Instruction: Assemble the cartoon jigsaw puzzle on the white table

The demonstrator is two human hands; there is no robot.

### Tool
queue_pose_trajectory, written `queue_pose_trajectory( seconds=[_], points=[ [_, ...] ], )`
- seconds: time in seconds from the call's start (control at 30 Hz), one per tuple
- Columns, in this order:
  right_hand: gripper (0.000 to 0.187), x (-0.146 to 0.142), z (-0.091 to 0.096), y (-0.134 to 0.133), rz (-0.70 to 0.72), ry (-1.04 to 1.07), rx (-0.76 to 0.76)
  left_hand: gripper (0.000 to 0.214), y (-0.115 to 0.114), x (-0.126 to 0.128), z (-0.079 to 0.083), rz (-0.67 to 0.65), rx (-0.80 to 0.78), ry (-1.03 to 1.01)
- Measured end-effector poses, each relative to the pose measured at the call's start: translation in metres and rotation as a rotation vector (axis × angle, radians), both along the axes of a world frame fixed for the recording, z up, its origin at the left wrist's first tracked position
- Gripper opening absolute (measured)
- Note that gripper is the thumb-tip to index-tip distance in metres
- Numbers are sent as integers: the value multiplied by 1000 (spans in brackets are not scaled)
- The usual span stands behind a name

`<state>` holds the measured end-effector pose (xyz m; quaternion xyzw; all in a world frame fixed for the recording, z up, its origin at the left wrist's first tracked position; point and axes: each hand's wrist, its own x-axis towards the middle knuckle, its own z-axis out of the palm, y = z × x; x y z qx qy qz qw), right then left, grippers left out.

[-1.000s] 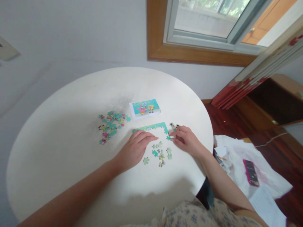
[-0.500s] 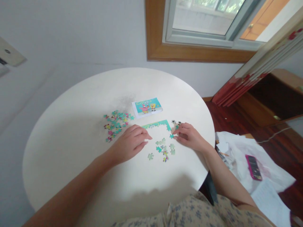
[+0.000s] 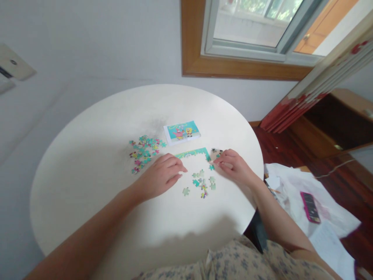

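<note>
My left hand (image 3: pixel 160 175) lies on the table with its fingers loosely stretched and holds nothing. Its fingertips are near the lower left of a partly joined puzzle border (image 3: pixel 194 153), green and teal. My right hand (image 3: pixel 234 166) is at the border's right end; its index fingertip reaches the edge there, and the thumb is a little apart. Just under those fingertips lies a teal puzzle piece (image 3: pixel 211 167). Between the hands are several loose pieces: pale green ones (image 3: pixel 212 182), a teal one (image 3: pixel 196 182) and a multicoloured one (image 3: pixel 204 193).
A cartoon picture card (image 3: pixel 183 132) lies behind the border. At left is a pile of mixed pieces (image 3: pixel 145 149); a few dark pieces (image 3: pixel 216 150) lie beyond my right hand. The round white table (image 3: pixel 87 175) stands by a wall and window. Papers and a pink-edged phone (image 3: pixel 310 207) are at right.
My right hand has shifted slightly up, from beside the teal piece to the border's right end. The thumb has drawn back from that piece. My left hand stays put.
</note>
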<state>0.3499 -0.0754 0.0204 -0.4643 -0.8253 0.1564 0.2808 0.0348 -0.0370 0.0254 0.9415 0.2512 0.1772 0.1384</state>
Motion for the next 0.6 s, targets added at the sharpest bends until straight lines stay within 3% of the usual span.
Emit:
queue_pose_trajectory(
  seconds=[0.17, 0.43, 0.6],
  points=[
    [23, -8, 11, -2, 84, -106, 23, 22, 0, 0, 1, 10, 3, 5],
    [25, 3, 2, 0, -34, -117, 35, 20, -1, -1, 1, -9, 18, -14],
    [27, -4, 4, 1, 39, -162, 17, 19, -1, -1, 1, -11, 14, -21]
  ],
)
